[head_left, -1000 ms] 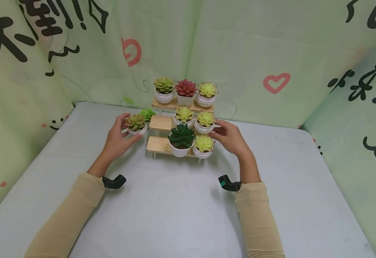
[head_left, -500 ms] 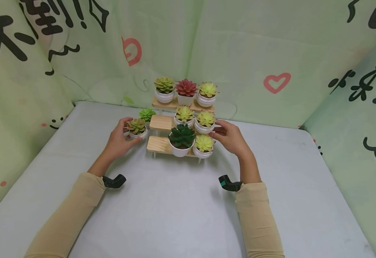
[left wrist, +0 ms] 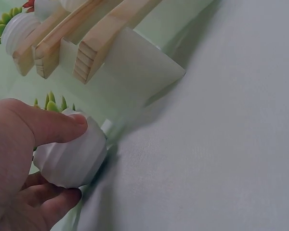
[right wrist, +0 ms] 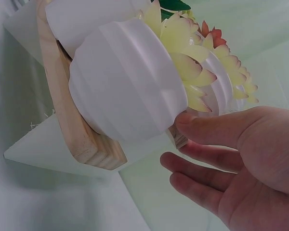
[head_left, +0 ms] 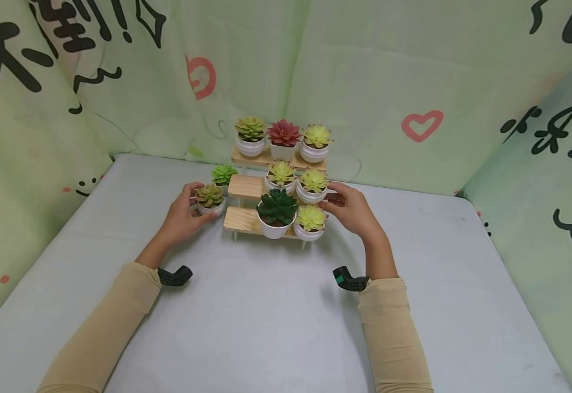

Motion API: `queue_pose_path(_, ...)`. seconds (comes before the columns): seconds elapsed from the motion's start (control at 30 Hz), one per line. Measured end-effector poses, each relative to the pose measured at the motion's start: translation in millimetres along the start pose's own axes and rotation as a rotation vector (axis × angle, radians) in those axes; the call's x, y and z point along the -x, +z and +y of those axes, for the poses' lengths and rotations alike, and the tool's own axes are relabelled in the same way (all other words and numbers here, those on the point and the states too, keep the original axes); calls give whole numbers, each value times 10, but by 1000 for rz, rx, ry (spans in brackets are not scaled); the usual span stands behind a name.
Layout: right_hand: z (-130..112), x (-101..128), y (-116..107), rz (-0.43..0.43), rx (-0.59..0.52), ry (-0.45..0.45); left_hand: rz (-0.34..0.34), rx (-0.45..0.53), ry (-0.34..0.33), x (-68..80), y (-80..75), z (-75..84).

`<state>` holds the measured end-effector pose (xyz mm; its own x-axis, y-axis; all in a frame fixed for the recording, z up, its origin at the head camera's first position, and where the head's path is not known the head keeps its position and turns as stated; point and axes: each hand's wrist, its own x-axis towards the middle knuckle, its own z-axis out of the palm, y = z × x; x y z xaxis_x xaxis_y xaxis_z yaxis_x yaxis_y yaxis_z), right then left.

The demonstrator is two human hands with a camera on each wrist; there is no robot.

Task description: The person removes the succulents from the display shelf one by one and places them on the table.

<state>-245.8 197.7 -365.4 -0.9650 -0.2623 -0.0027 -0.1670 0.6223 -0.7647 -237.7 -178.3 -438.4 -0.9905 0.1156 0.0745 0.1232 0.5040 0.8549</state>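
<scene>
My left hand (head_left: 190,209) grips a small white pot with a brownish-green succulent (head_left: 209,196), low over the table just left of a three-step wooden stand (head_left: 243,187). In the left wrist view the thumb (left wrist: 48,126) lies over the ribbed pot (left wrist: 72,156) and fingers curl under it. My right hand (head_left: 339,203) is at the stand's right end. In the right wrist view its thumb (right wrist: 207,127) touches the end of a shelf (right wrist: 72,120) beside a white pot (right wrist: 125,91), with the fingers loose below, apart from the wood.
The stand carries several potted succulents, among them a red one (head_left: 283,134) on top and a dark green one (head_left: 276,207) at the bottom. A bright green succulent (head_left: 224,174) sits on the grey table (head_left: 266,316) behind the held pot. Printed green cloth (head_left: 364,82) walls the table.
My left hand has brought the brownish-green succulent pot down and slightly toward me, closer to the table. The right hand has stayed at the stand's right end.
</scene>
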Motion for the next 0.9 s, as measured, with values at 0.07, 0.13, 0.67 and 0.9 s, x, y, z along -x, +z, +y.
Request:
queue_pose_path(0.07, -3, 1, 1, 0, -1, 1, -5, -4, -2, -2, 3, -13)
queue_pose_path(0.13, -4, 2, 3, 0, -3, 2, -9, -8, -2, -2, 6, -21)
queue_pose_path(0.67, -3, 2, 7, -2, -2, -9, -14, -85, 7, 9, 9, -18)
queue_pose_path(0.9, -26, 16, 3, 7, 10, -15, -30, -75, -16, 12, 1, -8)
